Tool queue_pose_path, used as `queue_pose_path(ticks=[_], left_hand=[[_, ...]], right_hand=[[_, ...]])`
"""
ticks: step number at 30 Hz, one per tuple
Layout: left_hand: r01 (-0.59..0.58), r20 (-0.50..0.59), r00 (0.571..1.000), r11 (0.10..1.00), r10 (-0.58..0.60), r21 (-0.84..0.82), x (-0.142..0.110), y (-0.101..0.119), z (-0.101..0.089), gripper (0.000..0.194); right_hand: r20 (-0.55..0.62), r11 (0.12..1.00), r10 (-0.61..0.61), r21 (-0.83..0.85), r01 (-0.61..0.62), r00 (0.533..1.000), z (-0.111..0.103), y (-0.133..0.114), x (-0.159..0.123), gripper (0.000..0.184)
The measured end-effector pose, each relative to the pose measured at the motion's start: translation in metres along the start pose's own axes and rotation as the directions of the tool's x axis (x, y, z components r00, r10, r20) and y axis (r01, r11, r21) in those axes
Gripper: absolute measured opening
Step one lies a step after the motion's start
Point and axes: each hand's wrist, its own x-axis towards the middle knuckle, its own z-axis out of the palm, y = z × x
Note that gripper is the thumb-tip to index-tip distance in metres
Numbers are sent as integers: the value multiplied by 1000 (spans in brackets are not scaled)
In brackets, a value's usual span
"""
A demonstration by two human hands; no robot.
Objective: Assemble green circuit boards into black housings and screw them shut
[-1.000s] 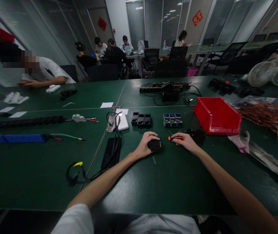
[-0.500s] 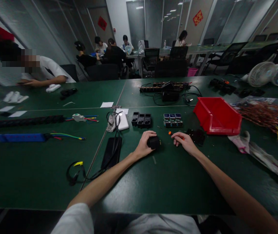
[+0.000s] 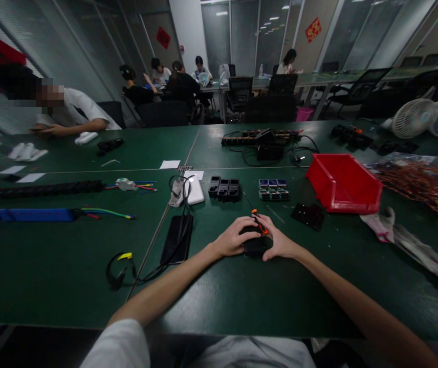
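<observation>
In the head view, the bare right hand, apart from the block a half second ago, is now joining the left hand, so both are handling the boxy black block between them. The left hand is curling partly closed, gripping its side. The right is keeping the slim orange-and-black screwdriver tucked in its fingers, shaft pointing away, thumb reaching around the block's near corner.

a blue bar trailing wires lies at the left of the green counter; beyond it stand a pink bin and black chairs.
</observation>
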Motion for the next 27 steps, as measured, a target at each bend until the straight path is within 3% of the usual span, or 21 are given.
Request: queue_pose_path(ticks=[7, 9, 11, 13, 15, 19, 21, 23, 27], left_hand=[[91, 25, 996, 995, -90, -44, 2, 1, -3, 45], [206, 4, 979, 975, -206, -86, 5, 4, -2, 49], [369, -61, 919, 905, -389, -212, 8, 6, 2, 61], [507, -73, 803, 742, -591, -438, 10, 8, 7, 76], [568, 69, 692, 483, -719, -667, 11, 7, 11, 82], [533, 400, 562, -52, -724, -844, 13, -1, 11, 60], [494, 463, 525, -187, -714, -849, 14, -2, 8, 54], [464, 435, 530, -180, -728, -867, 16, 1, 6, 53], [459, 322, 596, -17, -735, -888, 20, 9, 4, 66]], right_hand=[[-91, 997, 2, -71, -9, 996, 10, -7, 1, 116], [-120, 999, 25, -35, -30, 992, 11, -4, 1, 114], [-158, 999, 48, 15, -46, 986, 11, 1, 1, 113], [-201, 998, 58, 44, -50, 978, 10, 4, 2, 113], [-257, 999, 50, 22, -46, 965, 8, 4, 3, 112], [-339, 985, -14, -164, -45, 941, 5, -3, 4, 111], [-318, 971, -39, -234, -39, 947, 4, -8, 4, 111], [-272, 966, -43, -256, -29, 961, 4, -12, 3, 111], [-203, 977, -10, -211, -34, 979, 4, -14, 2, 105]])
